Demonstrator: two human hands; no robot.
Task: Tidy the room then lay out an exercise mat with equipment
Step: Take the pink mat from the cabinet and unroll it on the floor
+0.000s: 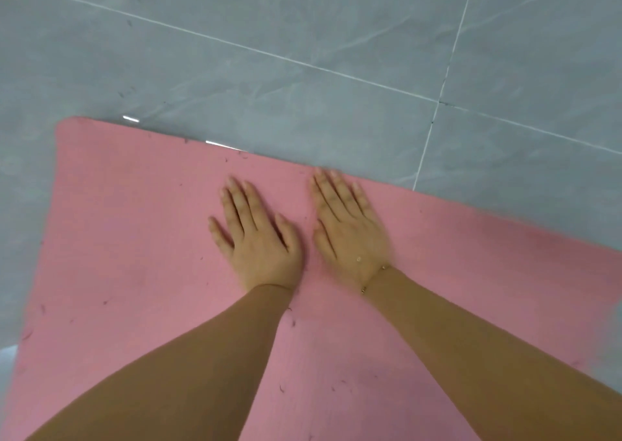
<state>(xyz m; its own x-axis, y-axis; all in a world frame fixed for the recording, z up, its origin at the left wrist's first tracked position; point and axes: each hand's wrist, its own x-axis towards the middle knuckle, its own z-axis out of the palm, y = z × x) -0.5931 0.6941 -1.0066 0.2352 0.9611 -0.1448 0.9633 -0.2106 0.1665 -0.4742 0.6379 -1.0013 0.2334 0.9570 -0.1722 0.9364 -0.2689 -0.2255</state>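
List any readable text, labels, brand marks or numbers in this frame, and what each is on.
None. The pink mat is plain apart from dark specks, with no logo or print showing. The grey floor tiles carry only veining and grout lines. The bracelet on the right hand is too small to show any marking. The left hand bears nothing.

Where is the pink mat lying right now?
In the head view, the pink mat lies flat on the grey tiled floor, filling the lower frame, with the left hand and right hand pressed flat near its far edge.
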